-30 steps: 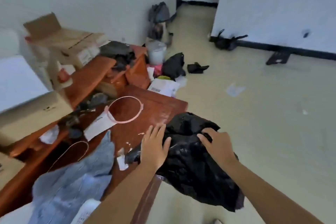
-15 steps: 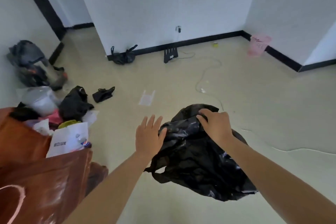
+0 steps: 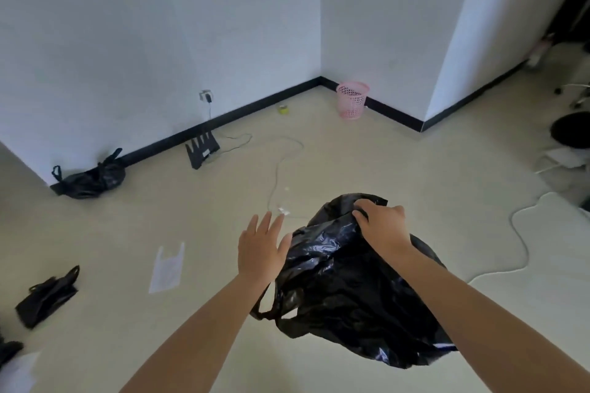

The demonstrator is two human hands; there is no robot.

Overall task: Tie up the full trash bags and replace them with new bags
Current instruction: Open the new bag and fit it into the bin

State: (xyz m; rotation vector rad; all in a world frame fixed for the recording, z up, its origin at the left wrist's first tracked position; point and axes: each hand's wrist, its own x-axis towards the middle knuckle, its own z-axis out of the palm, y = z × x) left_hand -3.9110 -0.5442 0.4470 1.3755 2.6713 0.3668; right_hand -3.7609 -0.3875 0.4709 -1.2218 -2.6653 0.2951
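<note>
Bag (image 3: 351, 290) was gripped at its top by right hand (image 3: 381, 226), hanging below it; left hand (image 3: 260, 249) was held flat beside bag.

Sparse room, likely home or office: white walls (image 3: 95, 41), black baseboard (image 3: 255, 102), beige floor (image 3: 399, 163), pink wastebasket (image 3: 352, 100) far corner, router (image 3: 202, 150), wall socket (image 3: 205, 95).

Both forearms extend up-frame from bottom. Left hand (image 3: 260, 247) flat, fingers straight and spread. Right hand (image 3: 381, 225) curled, gripping crumpled black plastic trash bag (image 3: 348, 290).
</note>
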